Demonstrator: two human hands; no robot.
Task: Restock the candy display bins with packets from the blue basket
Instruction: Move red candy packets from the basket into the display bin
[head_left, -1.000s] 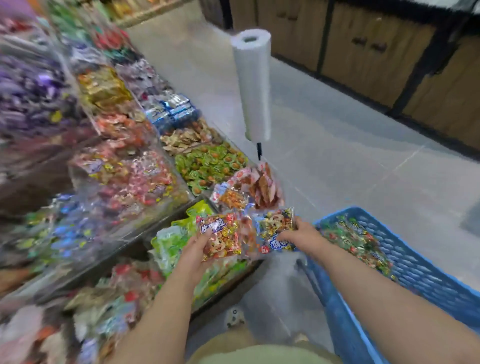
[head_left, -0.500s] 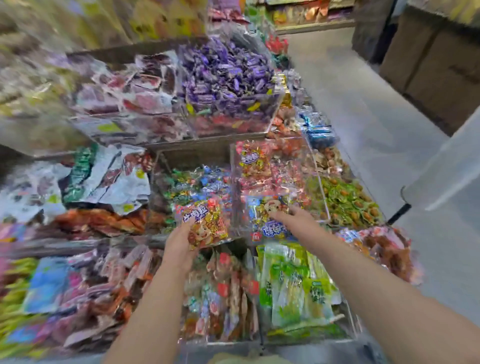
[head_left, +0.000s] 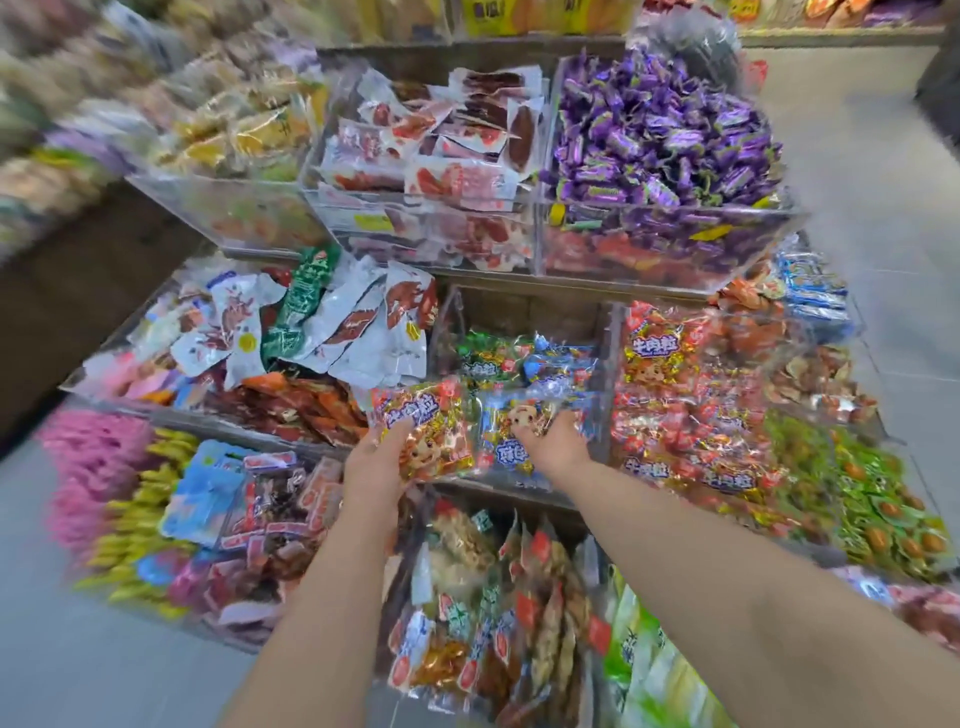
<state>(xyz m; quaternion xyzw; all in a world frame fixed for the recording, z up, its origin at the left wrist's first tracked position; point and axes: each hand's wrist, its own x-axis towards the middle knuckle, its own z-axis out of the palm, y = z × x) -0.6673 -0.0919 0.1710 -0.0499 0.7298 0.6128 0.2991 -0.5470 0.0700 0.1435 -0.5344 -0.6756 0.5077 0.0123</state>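
Observation:
My left hand (head_left: 375, 467) grips a red and yellow candy packet (head_left: 426, 431) just in front of the middle clear bin (head_left: 519, 306) on the middle tier. My right hand (head_left: 553, 441) holds a blue candy packet (head_left: 511, 431) at that bin's front edge. The bin has green and blue packets (head_left: 519, 364) lying low in it. To its right, a fuller bin holds red and yellow packets (head_left: 675, 374) like the one in my left hand. The blue basket is out of view.
The display has three stepped tiers of clear bins. Purple candies (head_left: 660, 140) and white-red packets (head_left: 441, 140) fill the top tier. White and green pouches (head_left: 322, 322) lie left of the middle bin. Mixed snack packs (head_left: 493, 613) stand below my arms. Grey floor (head_left: 883, 182) lies to the right.
My view has swung from the blue basket and floor round to the display. Both hands, each holding its packet, have moved up to the front of the middle bin.

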